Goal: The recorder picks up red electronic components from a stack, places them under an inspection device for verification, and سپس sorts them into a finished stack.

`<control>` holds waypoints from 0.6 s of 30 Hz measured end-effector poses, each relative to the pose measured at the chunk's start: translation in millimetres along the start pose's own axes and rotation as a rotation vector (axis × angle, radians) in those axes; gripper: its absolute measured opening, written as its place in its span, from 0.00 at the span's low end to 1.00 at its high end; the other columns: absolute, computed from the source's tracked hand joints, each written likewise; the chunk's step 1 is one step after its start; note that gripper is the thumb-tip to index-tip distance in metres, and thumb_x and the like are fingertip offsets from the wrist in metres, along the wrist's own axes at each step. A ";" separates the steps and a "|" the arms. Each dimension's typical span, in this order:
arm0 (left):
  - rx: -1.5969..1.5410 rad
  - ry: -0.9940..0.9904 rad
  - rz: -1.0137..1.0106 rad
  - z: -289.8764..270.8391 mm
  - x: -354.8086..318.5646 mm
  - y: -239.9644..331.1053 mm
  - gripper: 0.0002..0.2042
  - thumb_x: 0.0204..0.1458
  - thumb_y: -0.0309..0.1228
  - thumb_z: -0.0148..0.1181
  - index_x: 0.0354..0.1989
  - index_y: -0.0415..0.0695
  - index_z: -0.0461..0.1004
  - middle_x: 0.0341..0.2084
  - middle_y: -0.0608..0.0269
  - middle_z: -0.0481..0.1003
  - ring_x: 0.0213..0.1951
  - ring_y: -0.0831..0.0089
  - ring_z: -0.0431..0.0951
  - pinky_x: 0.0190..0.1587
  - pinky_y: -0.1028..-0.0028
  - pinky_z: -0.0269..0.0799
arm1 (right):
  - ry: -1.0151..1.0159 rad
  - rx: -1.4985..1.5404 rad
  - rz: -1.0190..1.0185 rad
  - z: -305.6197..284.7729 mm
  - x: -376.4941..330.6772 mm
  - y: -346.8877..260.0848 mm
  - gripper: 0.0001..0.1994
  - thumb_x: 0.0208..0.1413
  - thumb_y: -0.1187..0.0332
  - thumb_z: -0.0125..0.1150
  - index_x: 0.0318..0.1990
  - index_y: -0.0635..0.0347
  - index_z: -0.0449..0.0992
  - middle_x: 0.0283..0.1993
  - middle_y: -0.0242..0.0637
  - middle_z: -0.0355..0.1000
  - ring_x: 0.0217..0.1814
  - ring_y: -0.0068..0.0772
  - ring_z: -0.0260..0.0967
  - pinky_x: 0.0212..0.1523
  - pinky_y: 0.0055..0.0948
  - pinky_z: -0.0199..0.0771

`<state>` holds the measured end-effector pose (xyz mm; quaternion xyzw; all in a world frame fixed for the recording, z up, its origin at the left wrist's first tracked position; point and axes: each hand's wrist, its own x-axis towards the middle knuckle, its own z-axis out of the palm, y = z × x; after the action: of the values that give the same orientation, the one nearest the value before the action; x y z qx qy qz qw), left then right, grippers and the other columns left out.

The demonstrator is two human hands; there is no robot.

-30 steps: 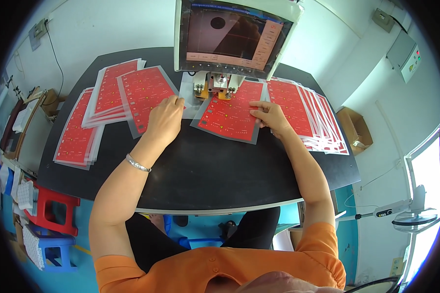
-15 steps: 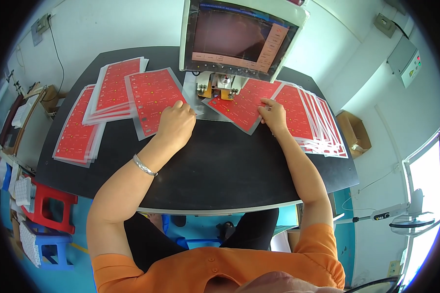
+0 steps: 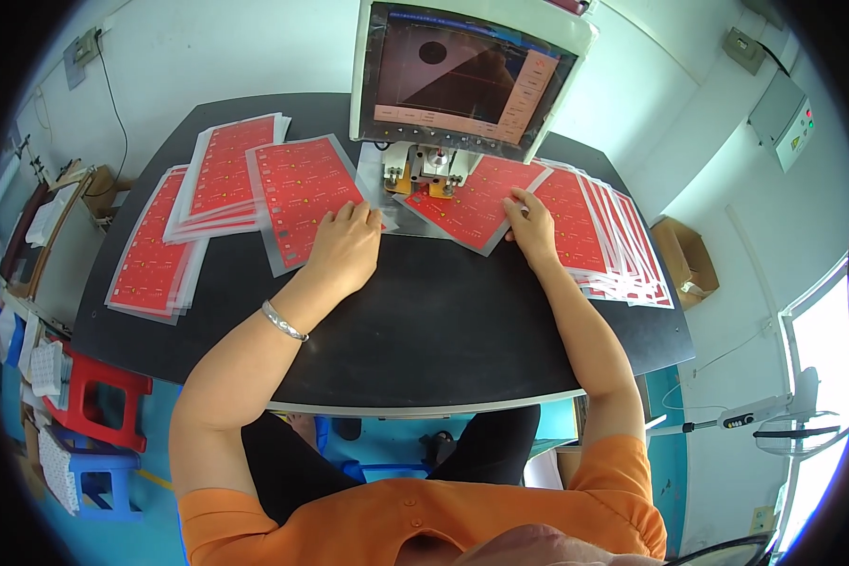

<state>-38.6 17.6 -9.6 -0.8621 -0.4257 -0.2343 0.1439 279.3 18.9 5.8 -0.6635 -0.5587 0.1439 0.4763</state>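
A red printed sheet with a clear border (image 3: pixel 472 209) lies at an angle, its far left part under the head of a punching-type machine (image 3: pixel 434 168). My right hand (image 3: pixel 533 231) pinches this sheet by its right edge, thumb and forefinger together. Another red printed sheet (image 3: pixel 297 189) lies to the left, turned slightly. Over its lower right edge my left hand (image 3: pixel 347 250) is closed, fingers curled down; the fingertips are partly hidden. On the monitor (image 3: pixel 448 66) above the machine head, a dark round spot and a slanted edge show.
Stacked red sheets (image 3: pixel 222 170) and a second pile (image 3: pixel 151 264) lie on the left of the black table (image 3: pixel 424 330). A fanned stack (image 3: pixel 594 226) lies at right. A cardboard box (image 3: pixel 684 259) stands beyond the right edge; red (image 3: pixel 113 391) and blue stools (image 3: pixel 104 476) stand at left.
The monitor picture has gone from a plain blur to a dark spot with a slanted edge. The sheet under the machine has shifted slightly with my right hand. My left hand has barely moved.
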 end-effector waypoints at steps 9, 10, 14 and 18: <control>-0.099 -0.015 0.150 -26.9 -13.0 52.4 0.17 0.56 0.28 0.53 0.49 0.29 0.75 0.46 0.42 0.76 0.50 0.50 0.76 0.49 0.57 0.74 | -0.048 -0.348 -0.130 -48.2 37.5 36.3 0.21 0.46 0.68 0.65 0.52 0.59 0.80 0.34 0.45 0.80 0.37 0.38 0.81 0.44 0.35 0.79; -0.109 -0.010 0.176 -29.5 -17.3 57.9 0.17 0.56 0.28 0.53 0.49 0.29 0.75 0.47 0.42 0.76 0.50 0.50 0.76 0.49 0.57 0.74 | -0.048 -0.349 -0.129 -65.8 41.3 44.2 0.21 0.46 0.68 0.65 0.52 0.59 0.80 0.34 0.45 0.80 0.37 0.38 0.81 0.44 0.35 0.79; -0.163 -0.112 0.234 -47.7 -28.0 80.3 0.18 0.55 0.26 0.54 0.53 0.29 0.73 0.55 0.41 0.72 0.57 0.48 0.73 0.57 0.57 0.72 | 0.042 -0.715 -0.169 -106.0 40.1 59.5 0.21 0.46 0.68 0.63 0.52 0.56 0.80 0.52 0.46 0.76 0.57 0.46 0.72 0.59 0.43 0.71; -0.160 -0.126 0.279 -49.1 -30.7 86.2 0.18 0.58 0.27 0.53 0.54 0.30 0.73 0.57 0.40 0.71 0.58 0.48 0.72 0.59 0.56 0.70 | 0.187 -0.815 -0.311 -91.5 35.2 60.6 0.22 0.48 0.66 0.64 0.54 0.53 0.78 0.65 0.46 0.65 0.68 0.50 0.61 0.64 0.47 0.65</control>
<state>0.4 -76.2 11.7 -0.9344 -0.2903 -0.1905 0.0790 393.9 11.4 16.0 -0.7155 -0.6174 -0.2219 0.2402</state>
